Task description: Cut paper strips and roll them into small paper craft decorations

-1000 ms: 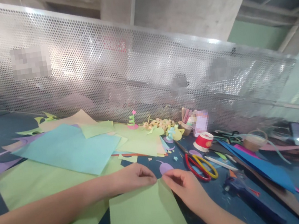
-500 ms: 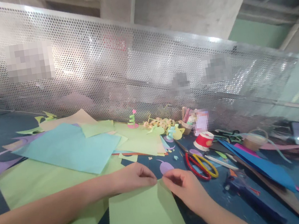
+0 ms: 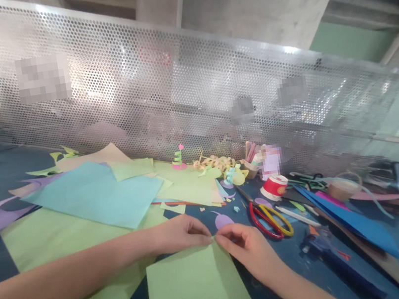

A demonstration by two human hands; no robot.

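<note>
A light green sheet of paper [image 3: 194,290] lies in front of me at the table's near edge. My left hand [image 3: 184,232] pinches its far edge near the top right corner. Close beside it, my right hand [image 3: 246,247] pinches that same corner between thumb and forefinger. The fingertips of both hands almost meet there. Just beyond them rests a purple paper oval [image 3: 223,220] with a thin tail. Red and yellow handled scissors [image 3: 270,219] lie to the right of my right hand, blades pointing away.
Blue paper [image 3: 97,197] and larger green paper [image 3: 85,266] spread on the left. A red and white cup [image 3: 274,187], a dark blue glue gun [image 3: 336,259] and blue card strips [image 3: 353,226] lie right. Small paper models [image 3: 178,158] stand before a perforated metal screen [image 3: 129,80].
Both hands keep their pinch at the sheet's corner. The whole view has shifted slightly, so things appear a little to the right; the sheet's near right corner now shows.
</note>
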